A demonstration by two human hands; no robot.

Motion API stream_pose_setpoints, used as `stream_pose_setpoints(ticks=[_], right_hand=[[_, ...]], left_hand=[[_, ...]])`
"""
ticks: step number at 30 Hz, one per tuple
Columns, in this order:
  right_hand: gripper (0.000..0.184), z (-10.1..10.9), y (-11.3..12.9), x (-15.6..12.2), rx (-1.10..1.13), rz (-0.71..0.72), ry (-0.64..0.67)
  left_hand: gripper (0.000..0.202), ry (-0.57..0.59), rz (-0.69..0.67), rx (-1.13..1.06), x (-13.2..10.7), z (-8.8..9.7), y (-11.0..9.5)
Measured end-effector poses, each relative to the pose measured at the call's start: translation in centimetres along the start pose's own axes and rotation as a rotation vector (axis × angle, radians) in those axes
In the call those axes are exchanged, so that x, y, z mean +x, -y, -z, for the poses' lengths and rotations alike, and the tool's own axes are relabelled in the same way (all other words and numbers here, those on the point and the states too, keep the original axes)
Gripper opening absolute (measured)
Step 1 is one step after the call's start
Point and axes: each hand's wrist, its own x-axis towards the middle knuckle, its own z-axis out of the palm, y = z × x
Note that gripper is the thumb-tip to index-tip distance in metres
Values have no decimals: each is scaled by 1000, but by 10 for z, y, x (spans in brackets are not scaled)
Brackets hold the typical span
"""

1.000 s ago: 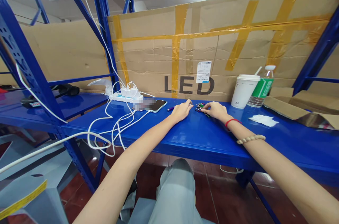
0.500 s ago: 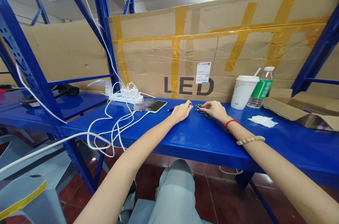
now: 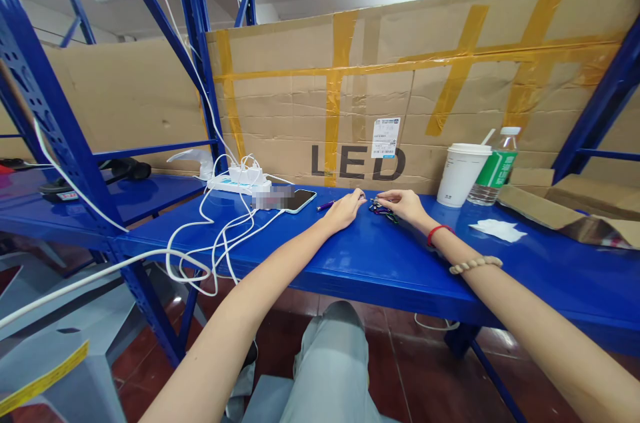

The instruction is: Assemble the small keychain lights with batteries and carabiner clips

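Note:
My left hand (image 3: 349, 209) rests on the blue tabletop with its fingers curled and the fingertips together. Whatever they hold, if anything, is too small to name. Just right of it lies a small tangled bundle (image 3: 384, 211) of dark, thin pieces with green and pale bits. Over this bundle is my right hand (image 3: 404, 205), thumb and forefinger pinched at its upper edge. What sits in that pinch cannot be made out. A dark purple pen-like stick (image 3: 325, 206) lies left of my left hand, partly behind it.
A phone (image 3: 303, 201) and a white power strip (image 3: 240, 179) with looping white cables are at left. On the right stand a paper cup (image 3: 461, 176) and a bottle (image 3: 496, 173), near a crumpled tissue (image 3: 498, 229) and an open cardboard box (image 3: 565, 209). Large cardboard (image 3: 280, 116) rises behind.
My right hand's fingertips have shifted slightly left, toward my left hand, and its fingers look a little flatter over the bundle. My left hand stays nearly in place.

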Motion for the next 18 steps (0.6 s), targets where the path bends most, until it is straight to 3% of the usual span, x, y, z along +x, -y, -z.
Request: stream_pose_setpoints(ticks=[3,6,18], right_hand=[[33,-5,5,1,256,14,16],[42,-9,11,0,354,57,40],[46,-11,16,-2,333,97,65]], left_hand=[[18,-5,-9,-15,1,-1,1],[18,-14,-18,-18,1,-2,2],[20,-37,-48,20,0,0,0]])
